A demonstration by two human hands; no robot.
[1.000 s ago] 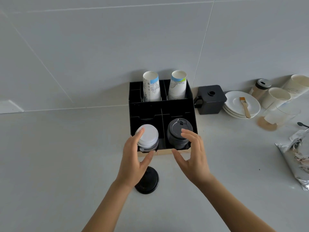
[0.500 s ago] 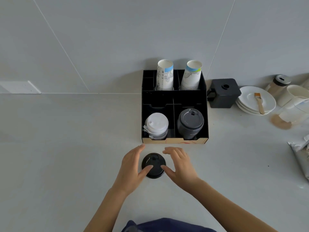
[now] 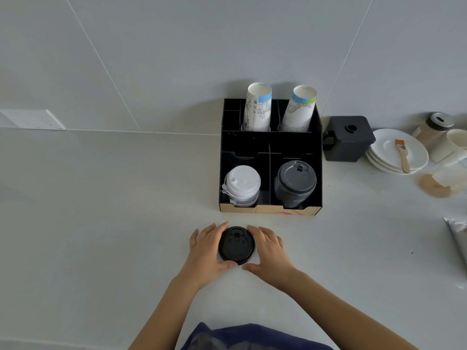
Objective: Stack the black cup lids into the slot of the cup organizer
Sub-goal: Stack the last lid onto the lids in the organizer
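A small stack of black cup lids [image 3: 236, 245] lies on the white counter in front of the black cup organizer [image 3: 270, 150]. My left hand [image 3: 207, 248] cups its left side and my right hand [image 3: 269, 251] its right side, fingers and thumbs touching the rim. The stack rests on the counter. In the organizer's front right slot stands a taller stack of black lids [image 3: 295, 184]. The front left slot holds white lids [image 3: 242, 185]. Two stacks of paper cups [image 3: 257, 107] stand in the back slots.
Right of the organizer stand a black lidded box [image 3: 348, 137], white saucers [image 3: 396, 152] with a small brush, a jar and paper cups. A foil bag [image 3: 457, 233] lies at the right edge. A wall socket [image 3: 32, 119] is far left.
Both hands drew back from the organizer's front slots toward me and closed in around the black lids on the counter. The view also tilted, so the organizer sits further right.
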